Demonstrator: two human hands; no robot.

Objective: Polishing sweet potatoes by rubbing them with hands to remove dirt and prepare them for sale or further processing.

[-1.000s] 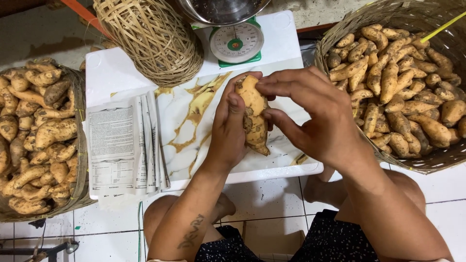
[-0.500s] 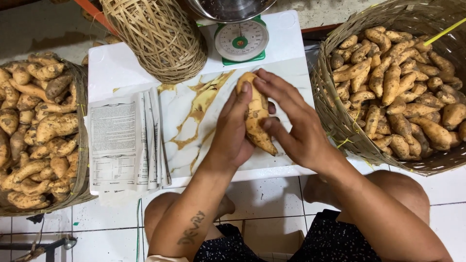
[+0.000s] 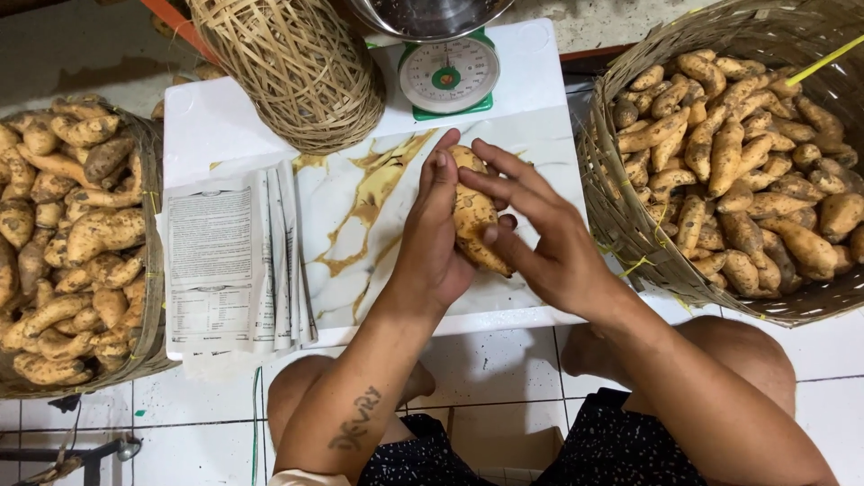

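Note:
I hold one tan sweet potato (image 3: 472,216) above a white board with a marble-patterned sheet (image 3: 360,225). My left hand (image 3: 432,238) cups it from the left and below. My right hand (image 3: 540,234) lies on its right side, fingers spread across the skin. A woven basket (image 3: 630,225) full of sweet potatoes (image 3: 738,162) stands at the right. Another basket of sweet potatoes (image 3: 63,234) stands at the left.
A stack of folded newspaper sheets (image 3: 229,261) lies on the board's left part. An empty woven basket (image 3: 292,67) lies on its side at the back. A green-and-white dial scale (image 3: 447,76) with a metal bowl stands behind my hands. White tiled floor lies below.
Both hands and the sweet potato have shifted slightly down and left over the board. My right-hand fingers have moved from curled over the top to spread along its side.

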